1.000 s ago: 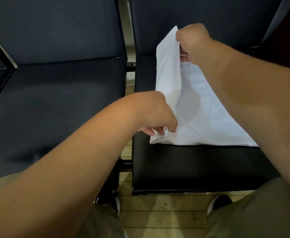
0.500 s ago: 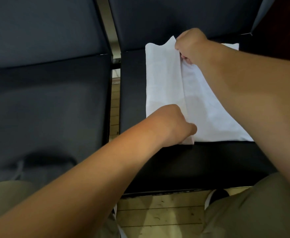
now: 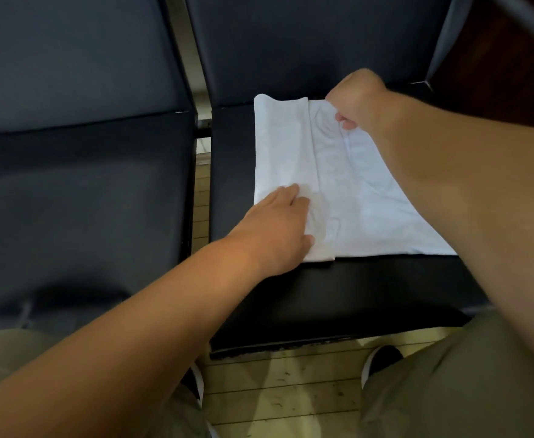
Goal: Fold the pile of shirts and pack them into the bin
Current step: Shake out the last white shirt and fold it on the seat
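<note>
A white shirt (image 3: 348, 191) lay spread on the seat of the right-hand chair (image 3: 322, 298), a dark padded one, toward the back of the cushion. Its near edge ran straight across the seat, well back from the front lip. Its left side was folded over on itself into a long strip that ran from the back of the seat toward the front, with a clear crease down its inner edge.

The left hand (image 3: 278, 229) rested on the near end of that strip, palm down and fingers stretched out almost straight, flat on the cloth and holding nothing. Its wrist lay over the dark seat just beside the shirt's left corner.

The right hand (image 3: 357, 99) was at the far edge of the shirt, close to the chair's backrest. Its fingers were curled and the thumb met them on a bit of the fabric – a pinch on the cloth, which rose in small wrinkles below the knuckles. The right forearm crossed over the shirt's right side and hid part of it.

A second dark chair (image 3: 85, 200) stood just to the left, with a narrow gap between the two seats. Below the seats showed a pale plank floor (image 3: 291, 384), the person's khaki trousers (image 3: 449, 390) and the toe of a dark shoe (image 3: 382, 358) with a white rim.
</note>
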### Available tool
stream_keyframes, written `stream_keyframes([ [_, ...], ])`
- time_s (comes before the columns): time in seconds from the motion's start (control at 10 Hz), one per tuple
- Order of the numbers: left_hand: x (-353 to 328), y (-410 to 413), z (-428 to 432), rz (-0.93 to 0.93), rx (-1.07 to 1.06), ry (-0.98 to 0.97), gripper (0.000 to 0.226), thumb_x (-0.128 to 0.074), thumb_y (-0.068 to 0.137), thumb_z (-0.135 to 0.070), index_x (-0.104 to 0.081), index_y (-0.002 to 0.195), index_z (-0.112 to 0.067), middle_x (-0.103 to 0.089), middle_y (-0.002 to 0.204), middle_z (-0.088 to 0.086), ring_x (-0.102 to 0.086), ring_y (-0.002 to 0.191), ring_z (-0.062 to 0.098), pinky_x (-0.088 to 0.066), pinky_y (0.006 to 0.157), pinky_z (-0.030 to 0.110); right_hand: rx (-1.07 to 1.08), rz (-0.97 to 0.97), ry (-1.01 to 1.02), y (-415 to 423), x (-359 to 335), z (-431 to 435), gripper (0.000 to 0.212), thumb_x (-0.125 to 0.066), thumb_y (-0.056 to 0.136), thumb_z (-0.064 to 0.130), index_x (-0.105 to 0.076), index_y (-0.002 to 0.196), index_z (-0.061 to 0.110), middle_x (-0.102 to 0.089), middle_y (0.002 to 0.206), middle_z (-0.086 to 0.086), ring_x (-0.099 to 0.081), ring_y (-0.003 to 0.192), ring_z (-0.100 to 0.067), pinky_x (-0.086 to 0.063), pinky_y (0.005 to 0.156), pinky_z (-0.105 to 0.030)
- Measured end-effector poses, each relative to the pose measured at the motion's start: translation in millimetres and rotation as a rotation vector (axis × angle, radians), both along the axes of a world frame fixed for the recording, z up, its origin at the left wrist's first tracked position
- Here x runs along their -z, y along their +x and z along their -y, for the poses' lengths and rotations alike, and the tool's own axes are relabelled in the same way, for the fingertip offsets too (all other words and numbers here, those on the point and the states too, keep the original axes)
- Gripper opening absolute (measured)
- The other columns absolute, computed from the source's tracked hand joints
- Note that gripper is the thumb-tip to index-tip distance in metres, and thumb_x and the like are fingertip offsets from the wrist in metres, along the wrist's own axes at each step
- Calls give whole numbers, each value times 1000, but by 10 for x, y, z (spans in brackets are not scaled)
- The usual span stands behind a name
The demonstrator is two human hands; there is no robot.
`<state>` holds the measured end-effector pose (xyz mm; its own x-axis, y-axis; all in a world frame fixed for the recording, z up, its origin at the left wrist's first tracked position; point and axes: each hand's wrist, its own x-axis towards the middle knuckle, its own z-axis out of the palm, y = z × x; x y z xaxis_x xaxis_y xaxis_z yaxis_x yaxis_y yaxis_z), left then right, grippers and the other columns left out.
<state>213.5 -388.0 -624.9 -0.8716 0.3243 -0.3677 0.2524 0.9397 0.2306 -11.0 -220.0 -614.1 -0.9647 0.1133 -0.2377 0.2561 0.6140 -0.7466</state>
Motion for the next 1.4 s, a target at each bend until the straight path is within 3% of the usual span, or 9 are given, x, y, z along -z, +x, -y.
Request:
stream_keyframes([
  [0.3, -308, 134, 11, 20, -142, -157, 38, -54, 92, -5, -49, 130, -6, -40, 139, 10, -45, 126, 32, -44, 101, 40, 249, 10, -181, 348, 67, -381, 44, -56, 99, 26, -39, 114, 63, -69, 122, -4, -71, 113, -22, -57, 59, -19],
  [0.4, -254, 246, -104, -96, -18, -19, 34, -52, 92, -5, -52, 126, -5, -46, 134, 10, -49, 117, 30, -47, 98, 38, -127, 1, 423, 524, 122, -629, 13, -54, 103, 5, -60, 111, 13, -57, 94, -5, -65, 99, -25, -53, 84, -31],
  [0.5, -142, 322, -298, -151, 149, 169, 40, -51, 93, -7, -57, 132, -9, -52, 134, 7, -51, 117, 28, -48, 99, 43, -171, 26, 693, 519, 74, -790, 13, -59, 97, 1, -59, 89, 11, -55, 87, -3, -53, 75, -21, -48, 75, -33],
  [0.7, 90, 400, -655, -307, 384, 272, 42, -65, 92, -31, -61, 133, -20, -59, 122, 0, -55, 106, 22, -52, 86, 41, 2, 13, 285, 437, 36, -1020, 47, -74, 85, 18, -67, 131, 16, -68, 130, -14, -66, 120, -37, -56, 91, -44],
  [0.9, 182, 414, -777, -372, 404, 266, 47, -55, 89, -3, -60, 133, -20, -57, 108, 2, -51, 95, 23, -48, 70, 39, -28, 139, 372, 370, 16, -873, 41, -70, 96, 14, -62, 135, 4, -64, 129, -17, -63, 120, -37, -54, 104, -47],
  [1.0, 100, 352, -733, -183, 107, 498, 53, -52, 93, -6, -52, 142, -26, -62, 112, -1, -57, 102, 17, -48, 85, 31, 48, 116, 163, 333, -28, -842, 15, -65, 93, 15, -65, 108, 12, -63, 96, -5, -66, 92, -25, -58, 90, -39],
  [1.1, -42, 241, -600, -64, -170, 683, 48, -55, 93, -5, -51, 133, -30, -61, 92, -1, -62, 80, 18, -51, 70, 22, 157, 91, -152, 345, -89, -768, 10, -55, 97, 11, -56, 90, 18, -59, 92, -1, -65, 81, -18, -60, 69, -31],
  [1.2, -241, 129, -396, 130, -426, 794, 53, -56, 91, 0, -48, 125, -40, -62, 105, 4, -67, 87, 23, -57, 59, 21, 203, -10, -418, 351, -179, -611, 12, -51, 98, 8, -56, 105, 16, -63, 104, -3, -69, 86, -16, -61, 65, -26],
  [1.4, -495, 69, 151, 187, -588, 759, 53, -67, 82, 2, -58, 121, -33, -60, 120, 1, -67, 98, 16, -65, 87, 41, 242, 38, -560, 321, -335, -119, 28, -52, 101, 0, -64, 112, 23, -61, 103, -5, -68, 93, -23, -65, 60, -36],
])
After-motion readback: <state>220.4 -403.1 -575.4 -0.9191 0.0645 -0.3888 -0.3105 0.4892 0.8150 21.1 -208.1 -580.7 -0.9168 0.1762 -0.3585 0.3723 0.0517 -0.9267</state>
